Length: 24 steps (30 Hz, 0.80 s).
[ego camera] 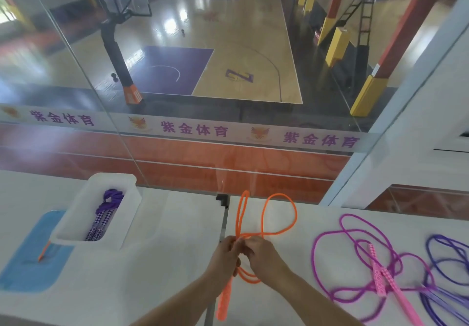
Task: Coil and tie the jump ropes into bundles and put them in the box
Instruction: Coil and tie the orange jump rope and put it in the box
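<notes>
Inside white box (76, 226), purple bundled rope (106, 214), seemingly tied

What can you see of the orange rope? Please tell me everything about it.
The orange rope is a thin, smooth cord that looks like plastic. It lies on the white table, partly coiled: a narrow loop and a wide loop reach away from the person, and smaller loops lie below the hands. Both the left hand and the right hand pinch it where the loops cross. A bumpy orange handle points toward the person.

Frosted band (177, 129) on glass partition: carrying purple "紫金体育", repeating three times beside emblems. Basketball court floor (238, 75): showing a purple "Z"-like mark.
</notes>
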Tool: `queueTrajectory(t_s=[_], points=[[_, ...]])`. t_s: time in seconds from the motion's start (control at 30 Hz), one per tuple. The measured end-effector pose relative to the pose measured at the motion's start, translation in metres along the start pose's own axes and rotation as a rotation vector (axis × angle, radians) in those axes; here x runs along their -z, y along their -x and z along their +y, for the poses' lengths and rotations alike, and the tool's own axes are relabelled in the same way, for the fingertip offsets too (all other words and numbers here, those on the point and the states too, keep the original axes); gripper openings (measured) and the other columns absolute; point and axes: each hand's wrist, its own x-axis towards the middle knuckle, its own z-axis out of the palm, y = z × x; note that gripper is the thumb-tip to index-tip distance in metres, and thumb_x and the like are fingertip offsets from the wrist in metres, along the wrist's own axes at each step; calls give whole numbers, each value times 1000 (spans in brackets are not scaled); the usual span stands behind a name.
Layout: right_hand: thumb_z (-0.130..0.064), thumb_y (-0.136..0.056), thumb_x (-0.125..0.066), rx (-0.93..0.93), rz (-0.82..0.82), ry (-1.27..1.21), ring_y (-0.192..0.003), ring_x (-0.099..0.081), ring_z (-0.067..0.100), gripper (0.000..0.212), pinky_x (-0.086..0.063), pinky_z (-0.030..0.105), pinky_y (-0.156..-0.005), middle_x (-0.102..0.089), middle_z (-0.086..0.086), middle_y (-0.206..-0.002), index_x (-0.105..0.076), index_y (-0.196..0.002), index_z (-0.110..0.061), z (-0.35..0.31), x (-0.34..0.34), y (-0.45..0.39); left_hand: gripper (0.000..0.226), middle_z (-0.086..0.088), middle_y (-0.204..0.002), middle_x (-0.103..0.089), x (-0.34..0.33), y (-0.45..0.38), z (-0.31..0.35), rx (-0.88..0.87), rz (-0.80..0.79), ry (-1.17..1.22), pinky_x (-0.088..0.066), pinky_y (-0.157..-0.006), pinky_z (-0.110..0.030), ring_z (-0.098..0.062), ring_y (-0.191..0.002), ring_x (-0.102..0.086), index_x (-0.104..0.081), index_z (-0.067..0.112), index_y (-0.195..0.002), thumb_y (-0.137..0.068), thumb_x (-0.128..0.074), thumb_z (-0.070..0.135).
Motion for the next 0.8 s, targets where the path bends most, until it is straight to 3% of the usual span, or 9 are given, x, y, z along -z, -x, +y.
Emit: queueTrajectory(t_s=[0.13, 0.27, 0.33, 0.47, 0.6, 0.73, 0.8], points=[[-18, -102, -47, 18, -36, -5, -80, -60, 5, 22, -49, 19, -76, -65, -8, -89, -69, -102, -20, 9, 3, 4, 21, -7, -78, -63, -4, -4, -6, 113, 67, 177, -40, -47, -28, -15, -61, -53, -65, 11, -105, -104, -49, 24], [-32, -100, -55, -79, -39, -28, -69, -59, 7, 23, -49, 24, -69, -70, 0, -83, -68, -91, -16, 17, 16, 8, 23, -11, -79, -60, -4, -11, -1, 168, 108, 303, -40, -48, -29, -18, -63, -51, -64, 1, -103, -104, -47, 16], [-36, -99, -55, -129, -109, -29, -67, -57, 6, 22, -44, 21, -64, -68, -2, -80, -66, -85, -24, 24, 24, 11, 22, -12, -76, -58, 3, -18, 3, 188, 141, 384, -39, -47, -29, -17, -58, -49, -62, -4, -101, -103, -47, 12], [-38, -99, -58, -156, -189, -29, -66, -52, 1, 23, -40, 17, -63, -60, -15, -70, -62, -76, -38, 45, 42, 22, 15, -9, -73, -55, 29, -30, 14, 222, 209, 540, -36, -49, -29, -15, -56, -45, -63, 3, -97, -102, -49, 8], [-38, -98, -60, -124, -153, -70, -64, -49, 0, 24, -39, 18, -65, -59, -21, -66, -63, -75, -39, 53, 52, 26, 16, -8, -77, -56, 42, -37, 9, 262, 228, 305, -40, -49, -29, -16, -61, -47, -62, 3, -104, -101, -50, 13], [-38, -99, -58, -59, -69, -74, -66, -54, -5, 18, -41, 13, -65, -63, -13, -76, -69, -88, -31, 39, 45, 19, 18, -4, -69, -54, 21, -29, -2, 212, 81, 3, -30, -47, -25, -14, -50, -43, -60, 4, -98, -100, -47, 16], [-38, -99, -57, -53, -45, -56, -68, -56, -4, 20, -42, 12, -65, -65, -15, -78, -72, -94, -26, 31, 39, 12, 32, -2, -63, -51, 10, -21, -6, 172, -19, -53, -28, -44, -23, -10, -44, -41, -60, 9, -93, -104, -43, 33]])
